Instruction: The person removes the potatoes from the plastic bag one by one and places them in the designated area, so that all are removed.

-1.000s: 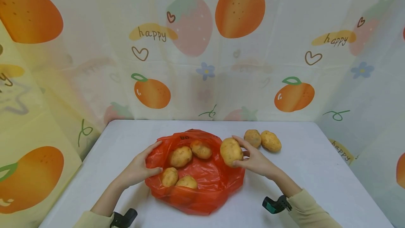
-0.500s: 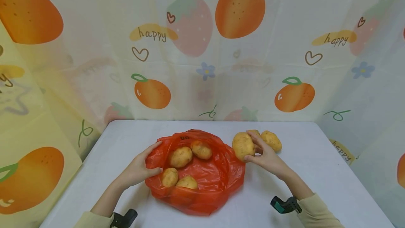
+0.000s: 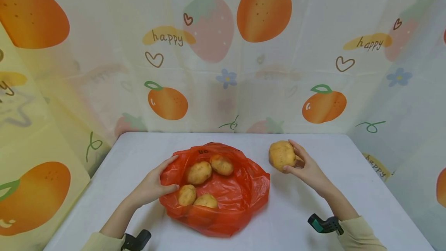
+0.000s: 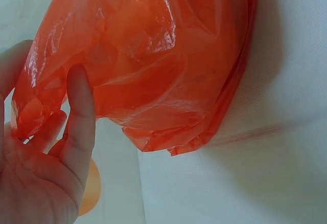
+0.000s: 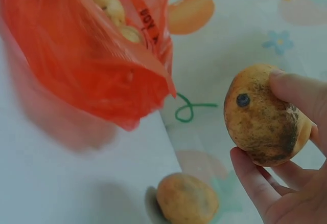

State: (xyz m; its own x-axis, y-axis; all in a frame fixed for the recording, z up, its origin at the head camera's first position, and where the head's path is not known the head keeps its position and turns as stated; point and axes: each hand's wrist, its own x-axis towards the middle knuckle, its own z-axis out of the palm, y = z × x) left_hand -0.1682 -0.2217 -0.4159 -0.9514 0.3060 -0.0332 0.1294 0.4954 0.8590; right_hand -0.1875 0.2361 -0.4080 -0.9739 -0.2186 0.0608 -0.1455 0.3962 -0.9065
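Note:
A red plastic bag (image 3: 240,216) lies with its mouth spread on the white table. Several potatoes (image 3: 199,172) sit inside it. My left hand (image 3: 151,187) holds the bag's left side, thumb and fingers spread about the rim; in the left wrist view its fingers (image 4: 80,106) lie against the red plastic. To the right of the bag, my right hand (image 3: 308,169) grips a potato (image 3: 280,155) between thumb and fingers. Dark blemishes mark this potato (image 5: 260,116) in the right wrist view.
Another potato (image 5: 186,198) rests on the table in the right wrist view; the held potato and hand mostly hide that spot in the head view. A white table (image 3: 348,196) meets a fruit-print cloth (image 3: 223,88) behind and at both sides.
My right hand has carried its potato rightward from above the bag's right edge, now covering the potatoes lying at the right. The left hand and bag have stayed put.

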